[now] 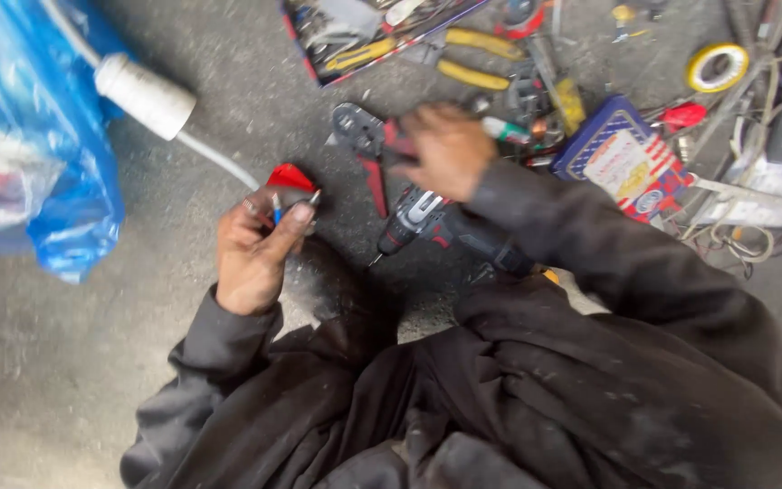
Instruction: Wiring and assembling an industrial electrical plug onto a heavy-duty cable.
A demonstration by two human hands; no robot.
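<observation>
My left hand (253, 246) is closed around a small red-and-black plug part (290, 181) with a blue wire end and a metal tip sticking up between the fingers. My right hand (445, 147) is blurred, reaching over the floor onto a red-handled crimping tool (366, 149); whether it grips the tool I cannot tell. A red-and-black cordless drill (423, 220) lies just below that hand, against my dark sleeve.
A blue plastic bag (33, 154) sits at left, with a white cord and cylindrical socket (145, 95) beside it. Yellow-handled pliers (477, 59), a tool tray (364, 32), a blue tin (626, 158), yellow tape (717, 65) and tangled wires (753, 208) lie on the concrete floor.
</observation>
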